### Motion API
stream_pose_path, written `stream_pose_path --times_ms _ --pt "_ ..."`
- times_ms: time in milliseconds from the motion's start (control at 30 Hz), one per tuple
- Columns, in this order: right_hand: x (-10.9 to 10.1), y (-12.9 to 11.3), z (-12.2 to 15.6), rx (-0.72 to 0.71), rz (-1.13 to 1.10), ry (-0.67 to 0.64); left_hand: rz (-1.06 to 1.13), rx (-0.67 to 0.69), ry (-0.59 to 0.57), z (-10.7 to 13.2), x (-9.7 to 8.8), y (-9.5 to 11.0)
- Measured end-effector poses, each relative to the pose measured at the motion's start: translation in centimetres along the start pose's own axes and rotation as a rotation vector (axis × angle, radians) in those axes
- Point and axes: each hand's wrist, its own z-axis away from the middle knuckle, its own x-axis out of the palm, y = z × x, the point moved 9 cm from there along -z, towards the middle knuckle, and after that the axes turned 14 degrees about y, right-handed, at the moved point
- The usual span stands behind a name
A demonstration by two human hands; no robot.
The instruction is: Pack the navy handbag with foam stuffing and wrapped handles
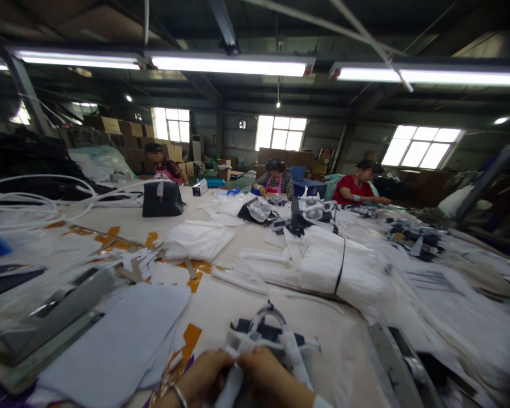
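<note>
A dark bag (300, 339) with handles covered in white wrapping lies at the near edge of the table, in front of me. One wrapped handle (276, 309) arches up beyond my hands. My left hand (208, 371) and my right hand (263, 368) come together at the bag's near side, fingers closed on a white-wrapped strap (232, 385). The fingertips nearly touch each other. My fingers hide part of the strap, and the bag's lower part runs out of the picture. A bracelet is on my left wrist.
Stacked white sheets (119, 340) and a grey tape dispenser (55, 311) lie to the left; another dispenser (402, 368) stands right. Beyond are a bundle of white wrapping (318, 260), a black bag (162, 199) and more wrapped bags (312, 212). Several people sit across the table.
</note>
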Motion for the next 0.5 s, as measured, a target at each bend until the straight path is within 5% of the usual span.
stream_pose_path --times_ms 267,500 --pt "-0.6 1.5 -0.3 0.131 0.043 0.009 0.022 -0.096 -0.065 1.1 0.2 0.6" --pt "-0.6 1.7 -0.3 0.140 0.034 0.011 -0.045 -0.037 -0.032 0.7 -0.1 0.5"
